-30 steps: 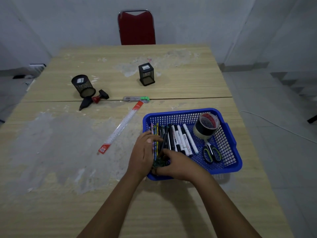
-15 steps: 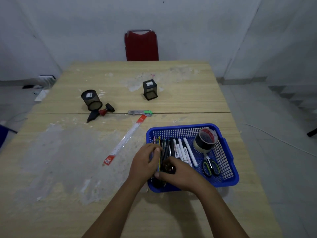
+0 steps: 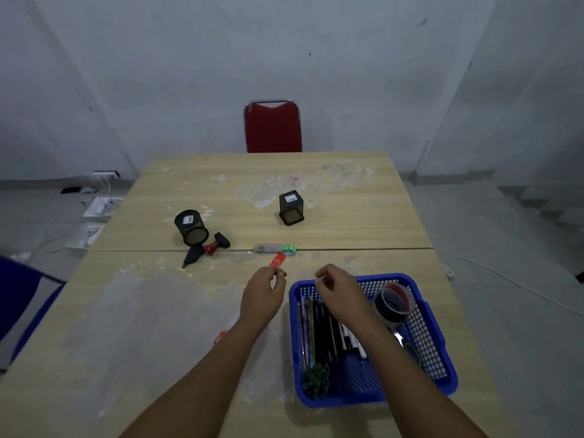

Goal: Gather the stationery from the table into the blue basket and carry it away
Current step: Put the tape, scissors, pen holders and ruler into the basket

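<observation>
Hands, left and right, loosely curled, empty. Next: grab clear red-tipped plastic ruler for blue plastic basket.

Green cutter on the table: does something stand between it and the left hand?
Nothing blocks it. Only the red end of the ruler lies flat on the table between the left hand and the cutter, low enough to reach over.

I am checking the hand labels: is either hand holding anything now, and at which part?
Nothing is held. The left hand hangs above the ruler, fingers loosely curled. The right hand is above the blue basket, also holding nothing.
</observation>
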